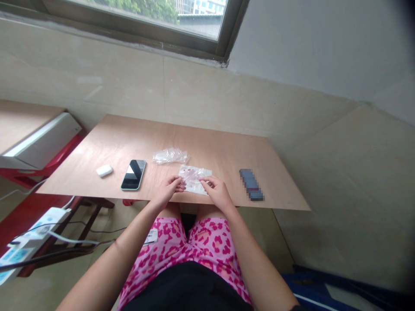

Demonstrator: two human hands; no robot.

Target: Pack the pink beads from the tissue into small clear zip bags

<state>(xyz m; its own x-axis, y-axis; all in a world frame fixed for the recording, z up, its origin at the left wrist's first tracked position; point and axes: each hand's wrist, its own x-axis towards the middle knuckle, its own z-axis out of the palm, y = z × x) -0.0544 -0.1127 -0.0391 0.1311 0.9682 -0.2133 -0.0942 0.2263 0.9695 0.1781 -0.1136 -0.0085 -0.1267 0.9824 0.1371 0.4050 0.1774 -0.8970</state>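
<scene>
A small clear plastic bag [191, 173] with a pinkish tint lies between my hands over a white sheet [203, 172] with small red marks near its upper left. My left hand [171, 186] is closed, its thumb and fingers pinching at the left side of the bag. On the other side, my right hand [214, 186] holds the bag's right part between thumb and fingertips. Its exact contents cannot be made out. Just behind, a crumpled pile of clear plastic bags [170, 156] rests on the wooden table [207, 144].
Left of my hands lie a smartphone [133, 175] and a white earphone case [104, 171]. A dark blurred object [251, 185] lies at the right. A power strip [39, 235] with cables sits low at the left. The wall and window [194, 21] are beyond the table.
</scene>
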